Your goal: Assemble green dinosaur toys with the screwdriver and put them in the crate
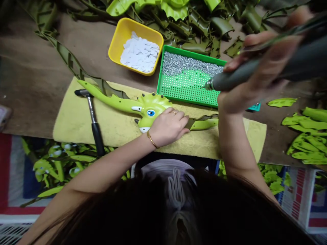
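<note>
Left hand (167,127): laid flat, fingers together, a lime-green dinosaur toy part (150,109) pinned by it on a yellow felt mat (114,129) at the worktop's (30,85) front edge.
Right hand (258,75): clamped around a grey electric driver (230,80), bit held over a green tray (178,54) of silver pins (191,63).
Rest: claw hammer (93,112), yellow tub (125,23) of white discs (139,52).

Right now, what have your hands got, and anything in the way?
Left hand flat on green toy dinosaur. Right hand gripping grey drill, bit over green tray. Hammer beside toy.
</note>
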Demonstrator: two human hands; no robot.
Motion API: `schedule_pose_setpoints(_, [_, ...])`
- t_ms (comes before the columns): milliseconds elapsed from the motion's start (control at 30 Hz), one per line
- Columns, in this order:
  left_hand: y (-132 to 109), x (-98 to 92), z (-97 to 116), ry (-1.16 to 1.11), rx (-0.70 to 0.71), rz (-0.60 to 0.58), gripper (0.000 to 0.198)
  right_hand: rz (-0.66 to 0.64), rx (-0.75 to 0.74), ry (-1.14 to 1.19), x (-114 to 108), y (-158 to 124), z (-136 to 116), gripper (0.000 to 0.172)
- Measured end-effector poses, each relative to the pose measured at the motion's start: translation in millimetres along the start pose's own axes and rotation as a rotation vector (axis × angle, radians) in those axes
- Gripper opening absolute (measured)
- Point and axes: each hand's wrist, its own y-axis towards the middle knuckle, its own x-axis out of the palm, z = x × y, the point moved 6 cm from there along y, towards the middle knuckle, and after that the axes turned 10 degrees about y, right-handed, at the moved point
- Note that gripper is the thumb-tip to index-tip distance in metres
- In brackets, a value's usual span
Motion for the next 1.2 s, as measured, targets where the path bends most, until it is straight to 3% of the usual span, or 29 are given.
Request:
schedule_pose_setpoints(100, [1,1.2,0,0.0,-0.012,-0.033,0.04,-0.084,0.026,0.041,-2,-16,-35,0.028])
schedule_pose_setpoints(200, [2,0.3,0,0.003,-0.019,-0.051,0.039,-0.16,0.037,-0.016,-6,-38,-52,0.027])
schedule_pose_setpoints(333, [3,-1.3,1,0.006,-0.031,-0.05,0.036,-0.163,0.083,-0.163,-13,-55,-43,0.035])
schedule_pose_setpoints(500, [3,-2.4,2,0.008,-0.031,-0.058,0.033,-0.167,0.114,0.017,-21,-68,-28,0.031])
schedule_pose_setpoints(667, [3,-1.9,2,0.002,-0.027,-0.051,0.031,-0.257,0.132,0.003,-14,-63,-33,0.034])
schedule_pose_setpoints(800, [5,-4.1,4,-0.028,-0.01,-0.049,0.034,-0.025,0.018,0.055,6,-27,-24,0.025])
schedule_pose_setpoints(900, [-9,-21.5,2,-0.081,0.001,0.102,0.03,0.097,-0.019,-0.005,17,-9,12,0.041])
schedule_pose_setpoints(967, [-32,-36.7,-11,-0.106,-0.123,0.26,0.027,0.073,0.021,-0.097,20,-7,43,0.048])
schedule_pose_setpoints(1067, [-84,-45.5,-49,-0.17,-0.596,0.391,0.019,-0.01,0.099,-0.231,14,-13,77,0.051])
schedule_pose_setpoints(1133, [-118,-34.4,-71,-0.386,-0.931,0.347,0.021,-0.053,0.138,-0.29,9,-18,87,0.052])
schedule_pose_setpoints(1200, [-135,-12.7,-78,-0.765,-1.129,0.216,0.032,-0.069,0.159,-0.295,7,-20,88,0.054])
